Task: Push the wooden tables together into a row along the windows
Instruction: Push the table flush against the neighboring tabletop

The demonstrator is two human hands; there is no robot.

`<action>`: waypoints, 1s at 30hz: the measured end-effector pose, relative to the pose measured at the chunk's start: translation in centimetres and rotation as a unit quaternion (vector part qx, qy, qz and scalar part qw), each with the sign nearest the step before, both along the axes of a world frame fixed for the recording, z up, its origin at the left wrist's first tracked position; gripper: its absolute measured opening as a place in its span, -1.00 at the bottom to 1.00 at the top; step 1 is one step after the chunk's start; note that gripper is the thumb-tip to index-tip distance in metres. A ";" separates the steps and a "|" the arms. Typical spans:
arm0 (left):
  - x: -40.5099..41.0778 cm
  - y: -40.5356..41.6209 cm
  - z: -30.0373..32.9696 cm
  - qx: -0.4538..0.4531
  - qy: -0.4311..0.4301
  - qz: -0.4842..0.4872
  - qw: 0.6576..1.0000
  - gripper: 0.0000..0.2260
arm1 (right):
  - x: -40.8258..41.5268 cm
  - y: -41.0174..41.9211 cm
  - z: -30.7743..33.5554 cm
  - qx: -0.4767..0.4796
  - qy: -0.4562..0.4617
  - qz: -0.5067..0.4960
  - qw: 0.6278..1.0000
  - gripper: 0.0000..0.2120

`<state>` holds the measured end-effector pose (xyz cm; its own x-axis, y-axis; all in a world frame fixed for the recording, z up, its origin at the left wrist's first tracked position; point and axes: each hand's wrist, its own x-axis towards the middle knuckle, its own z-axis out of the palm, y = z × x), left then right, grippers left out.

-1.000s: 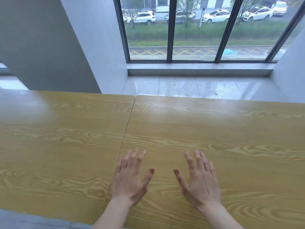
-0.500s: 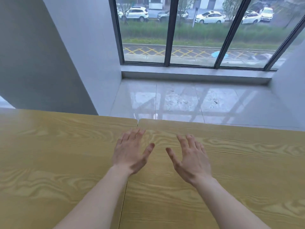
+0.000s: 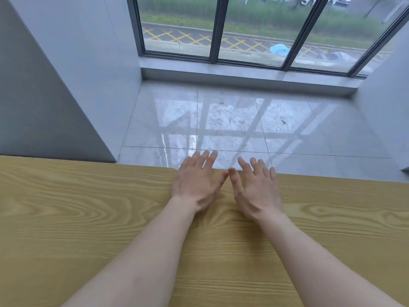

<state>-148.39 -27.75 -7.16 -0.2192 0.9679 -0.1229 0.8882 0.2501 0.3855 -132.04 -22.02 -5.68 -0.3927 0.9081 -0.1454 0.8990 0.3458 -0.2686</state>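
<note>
Both hands, left hand and right hand, open flat, now reaching past far edge of wooden tabletop; likely checking table alignment toward windows.

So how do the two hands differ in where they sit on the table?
The left hand sits nearer the window, fingers reaching past the table edge over the floor; the right hand sits slightly further back. The left hand angles right, the right hand angles left, thumbs almost meeting. Both are open, palms down, holding nothing.
</note>
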 end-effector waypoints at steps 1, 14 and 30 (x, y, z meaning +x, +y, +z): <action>-0.2 -0.1 -0.4 0.000 -0.002 -0.001 1.000 -0.35 | -0.1 -0.1 -0.4 -0.001 -0.001 -0.003 1.000 -0.08; -0.9 -1.2 -0.5 0.009 0.077 -0.020 0.997 -0.39 | -0.4 -1.2 -2.3 0.079 -0.033 0.003 0.996 -0.24; -1.3 -1.7 -0.5 -0.011 0.087 -0.008 0.996 -0.33 | -0.6 -1.3 -2.0 0.043 -0.029 0.001 0.999 -0.17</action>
<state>-149.66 -29.49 -7.62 -0.2234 0.9691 -0.1048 0.9452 0.2417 0.2194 -132.60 -23.33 -7.69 -0.3883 0.9171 -0.0906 0.9114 0.3676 -0.1850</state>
